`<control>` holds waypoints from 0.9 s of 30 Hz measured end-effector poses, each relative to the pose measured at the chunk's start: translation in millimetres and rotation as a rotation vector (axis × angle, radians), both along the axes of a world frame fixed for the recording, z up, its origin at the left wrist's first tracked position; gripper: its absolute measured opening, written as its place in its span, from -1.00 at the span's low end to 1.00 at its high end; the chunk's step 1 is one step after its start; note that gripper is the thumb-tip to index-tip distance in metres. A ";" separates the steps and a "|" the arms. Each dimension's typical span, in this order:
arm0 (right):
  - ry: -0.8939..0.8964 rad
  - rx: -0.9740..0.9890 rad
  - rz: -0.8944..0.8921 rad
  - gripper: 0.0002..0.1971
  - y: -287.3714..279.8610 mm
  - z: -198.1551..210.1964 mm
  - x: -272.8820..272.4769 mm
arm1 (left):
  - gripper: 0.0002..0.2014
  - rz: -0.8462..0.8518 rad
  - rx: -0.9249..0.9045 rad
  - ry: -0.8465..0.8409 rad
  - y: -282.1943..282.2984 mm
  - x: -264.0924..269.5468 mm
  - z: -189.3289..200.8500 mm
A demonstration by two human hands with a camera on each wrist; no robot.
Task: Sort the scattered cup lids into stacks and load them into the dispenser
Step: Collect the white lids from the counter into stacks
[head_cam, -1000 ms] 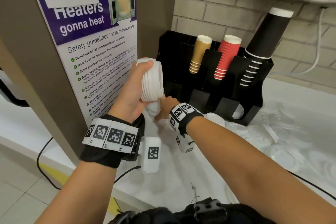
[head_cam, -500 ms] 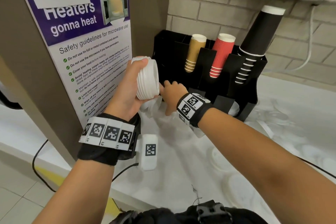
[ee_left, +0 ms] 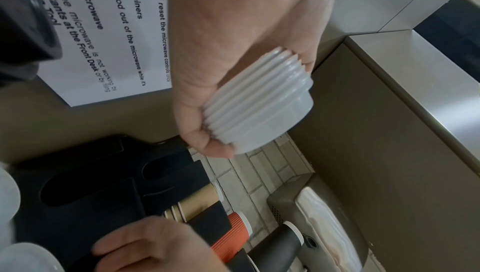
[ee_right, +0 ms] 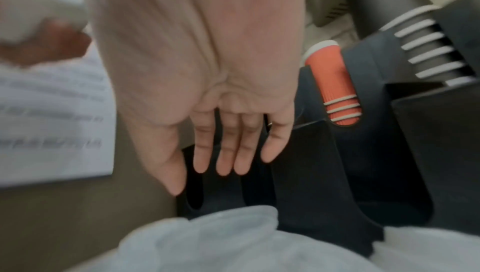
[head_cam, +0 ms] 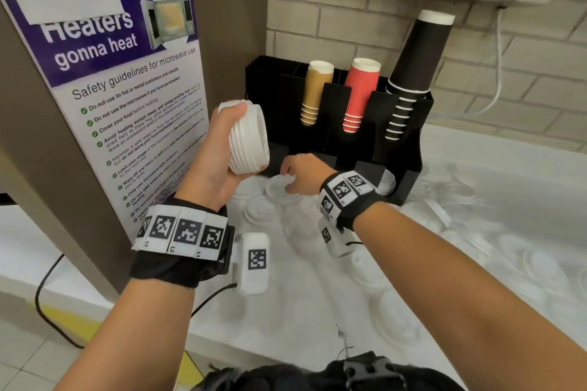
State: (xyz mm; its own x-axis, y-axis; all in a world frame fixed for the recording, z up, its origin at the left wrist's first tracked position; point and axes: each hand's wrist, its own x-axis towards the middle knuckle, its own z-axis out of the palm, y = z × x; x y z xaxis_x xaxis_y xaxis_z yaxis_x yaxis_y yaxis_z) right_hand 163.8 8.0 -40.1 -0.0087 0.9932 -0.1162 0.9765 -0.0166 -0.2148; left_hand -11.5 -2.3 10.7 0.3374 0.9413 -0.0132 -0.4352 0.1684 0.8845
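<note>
The right hand (head_cam: 301, 175), fingers now straight and holding nothing, has dropped from beside the stack to the loose white plastic lids (head_cam: 279, 189) on the white bench (head_cam: 495, 168), likely fetching 1 more. The left hand (head_cam: 216, 152) still holds the ribbed stack of white lids (head_cam: 249, 136) raised before the black dispenser (head_cam: 409, 124), under a pale brick wall (head_cam: 349, 9).

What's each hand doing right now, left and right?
Left hand: closed around a stack of white lids, held up off the counter.
Right hand: open, fingers straight, holding nothing, over loose lids by the dispenser.
</note>
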 end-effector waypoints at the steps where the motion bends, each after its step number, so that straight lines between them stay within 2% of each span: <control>1: -0.134 -0.053 0.014 -0.52 0.9 -4.0 -3.5 | -0.52 -0.003 0.000 0.002 -0.8 0.3 0.5; 4: -0.492 -0.181 0.088 -0.45 4.1 -16.0 -15.5 | -0.48 -0.009 0.005 0.014 -3.9 -0.3 0.9; 6: -0.552 -0.128 0.108 -0.54 4.9 -22.9 -19.2 | -0.48 -0.008 0.009 0.013 -5.4 -2.0 -0.5; 8: -0.516 -0.029 0.100 -0.63 3.7 -22.1 -18.4 | -0.49 -0.004 0.013 0.004 -6.8 -4.7 -1.9; 10: -0.330 0.050 0.059 -0.70 0.3 -13.2 -12.7 | -0.53 -0.002 0.013 0.005 -7.6 -5.6 -3.7; 14: 0.410 0.213 -0.085 -0.86 -24.3 13.2 9.8 | -0.57 -0.020 0.038 0.081 -10.5 3.7 -10.1; 18: 0.940 0.131 -0.109 -0.77 -72.7 31.5 23.6 | -0.82 0.063 0.120 0.232 -10.4 15.2 -22.3; 20: 1.115 0.056 -0.097 -0.80 -91.4 31.6 28.1 | -0.83 -0.015 0.076 0.280 -13.7 22.8 -29.8; 24: 1.381 0.082 -0.134 -0.90 -111.8 26.2 30.4 | -0.49 -0.319 -0.104 0.248 -30.4 43.6 -37.7; 25: 1.385 0.123 -0.161 -0.90 -114.7 25.0 30.2 | -0.50 -0.364 -0.109 0.235 -34.1 48.3 -38.4; 27: 1.335 0.233 -0.245 -0.94 -118.0 22.9 29.5 | -0.67 -0.405 -0.106 0.192 -40.0 57.4 -39.6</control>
